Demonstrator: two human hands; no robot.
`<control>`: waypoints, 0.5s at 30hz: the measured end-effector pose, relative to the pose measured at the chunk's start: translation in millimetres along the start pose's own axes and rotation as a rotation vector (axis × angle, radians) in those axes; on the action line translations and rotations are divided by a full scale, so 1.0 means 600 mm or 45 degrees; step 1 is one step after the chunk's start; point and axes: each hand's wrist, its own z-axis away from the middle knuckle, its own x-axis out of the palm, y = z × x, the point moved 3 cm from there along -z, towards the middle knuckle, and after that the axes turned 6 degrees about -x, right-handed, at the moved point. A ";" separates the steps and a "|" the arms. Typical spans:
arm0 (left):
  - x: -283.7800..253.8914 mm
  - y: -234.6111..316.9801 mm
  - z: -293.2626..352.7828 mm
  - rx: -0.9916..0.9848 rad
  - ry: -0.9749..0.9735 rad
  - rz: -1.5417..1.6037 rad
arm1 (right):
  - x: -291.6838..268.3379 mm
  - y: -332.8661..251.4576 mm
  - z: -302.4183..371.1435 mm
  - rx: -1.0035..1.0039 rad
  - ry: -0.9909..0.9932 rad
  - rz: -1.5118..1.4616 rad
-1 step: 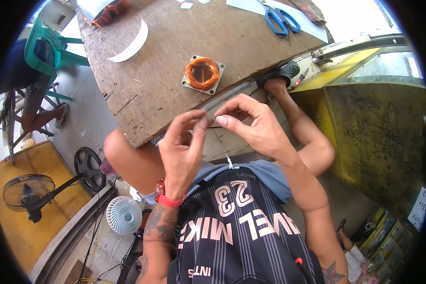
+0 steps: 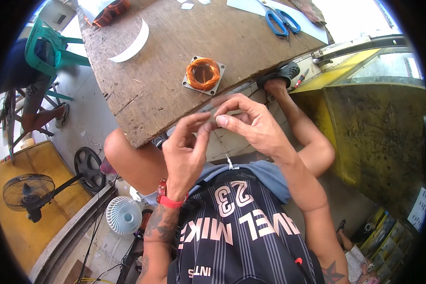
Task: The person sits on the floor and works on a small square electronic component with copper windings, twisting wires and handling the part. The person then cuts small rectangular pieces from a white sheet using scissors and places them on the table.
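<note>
- We see the left hand (image 2: 187,154) and the right hand (image 2: 255,127) in front of the body, in the gap at the near edge of the table, with fingertips almost meeting.
- The thumb and fingers of each hand are bent toward one another, but blur covers the tips; we cannot tell if they are pressed together, or if they pinch something thin.
- In our judgement, a small piece held there could slip and fall below the table, because nothing supports it under the fingers.
- Just beyond the hands, on the table, is an orange-copper coil (image 2: 190,75) on a square metal plate (image 2: 215,86); no hand touches them.
- The plate lies close to the table edge, so we think a careless knock of the knuckles could push it over or disturb the loose-looking strands.
- Farther left lies a white curved strip (image 2: 139,46) on the wooden table (image 2: 165,33); being thin, it could be moved by a draught.
- At the far right, blue-handled scissors (image 2: 279,19) rest upon a white sheet (image 2: 315,32), well apart from both hands.
</note>
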 end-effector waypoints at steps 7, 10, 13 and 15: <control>0.000 -0.010 0.013 -0.051 -0.148 0.252 | 0.005 0.040 -0.015 0.224 -0.036 -0.302; -0.002 -0.020 0.014 -0.066 -0.137 0.218 | 0.000 0.036 -0.014 0.286 -0.071 -0.255; 0.004 -0.024 0.012 0.033 -0.094 0.015 | 0.004 0.028 -0.014 0.227 -0.039 -0.372; 0.012 -0.014 0.013 0.156 -0.151 -0.269 | 0.008 0.020 -0.012 0.069 -0.047 -0.168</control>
